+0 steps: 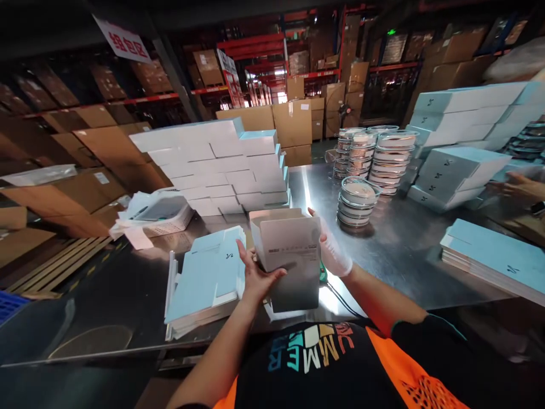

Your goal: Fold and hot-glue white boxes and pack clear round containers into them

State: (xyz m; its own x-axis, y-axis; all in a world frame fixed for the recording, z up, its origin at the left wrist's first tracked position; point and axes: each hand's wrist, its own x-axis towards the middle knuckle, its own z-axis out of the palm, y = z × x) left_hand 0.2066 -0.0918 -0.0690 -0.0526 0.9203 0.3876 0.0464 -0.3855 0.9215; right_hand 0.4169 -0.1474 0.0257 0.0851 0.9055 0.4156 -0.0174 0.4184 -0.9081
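Observation:
Between my hands, in front of my chest, is an upright cardboard box [293,264] with its top flap standing up and small print on the side facing me. My left hand [259,275] grips its left side, thumb across the near face. Wrapped partly in white, my right hand [332,247] presses against the right side; its far fingers are hidden behind the box. A small green object [323,274] with a dark cord shows below my right hand. Just left of my left hand lies a stack of flat light-blue cartons [204,272].
Behind the box rises a wall of white boxes [221,167]. Stacked round clear containers [357,201] stand right of centre. More light-blue boxes [460,170] and flat cartons [498,250] are at the right, near another person's hand [525,190]. A white basket [170,218] sits left on the metal table [395,244].

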